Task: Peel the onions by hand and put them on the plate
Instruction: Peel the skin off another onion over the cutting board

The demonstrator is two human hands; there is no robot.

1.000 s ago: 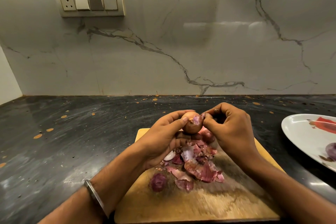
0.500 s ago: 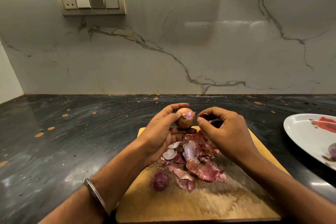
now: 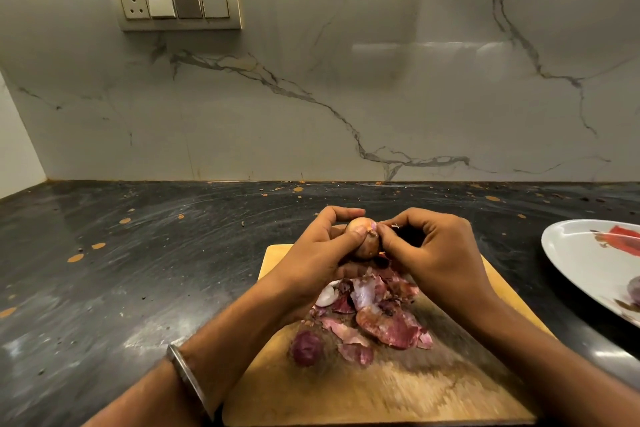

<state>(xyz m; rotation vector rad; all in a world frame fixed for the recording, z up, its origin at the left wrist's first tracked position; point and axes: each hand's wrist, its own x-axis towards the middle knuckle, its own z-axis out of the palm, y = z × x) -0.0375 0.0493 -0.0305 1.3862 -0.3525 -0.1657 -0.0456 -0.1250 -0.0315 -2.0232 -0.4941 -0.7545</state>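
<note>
A small onion [image 3: 364, 242] with brown papery skin is held above the far end of the wooden cutting board [image 3: 381, 392]. My left hand [image 3: 318, 253] wraps around it from the left, thumb on top. My right hand [image 3: 433, 250] pinches the skin at the onion's top right with its fingertips. Below the hands a heap of purple onion peels [image 3: 377, 315] lies on the board. A white plate [image 3: 588, 267] with a red pattern sits at the right edge, and a peeled purple onion [image 3: 635, 291] shows on it, cut off by the frame.
A dark purple onion piece [image 3: 306, 347] lies on the board left of the peels. The board rests on a black stone counter [image 3: 121, 270] that meets a marble wall with a switch panel [image 3: 176, 3]. A metal bangle [image 3: 188, 381] circles my left wrist.
Both hands have drawn together on the onion again; the right fingertips, apart from it half a second ago, now pinch its skin. The onion has turned slightly in my left hand.
</note>
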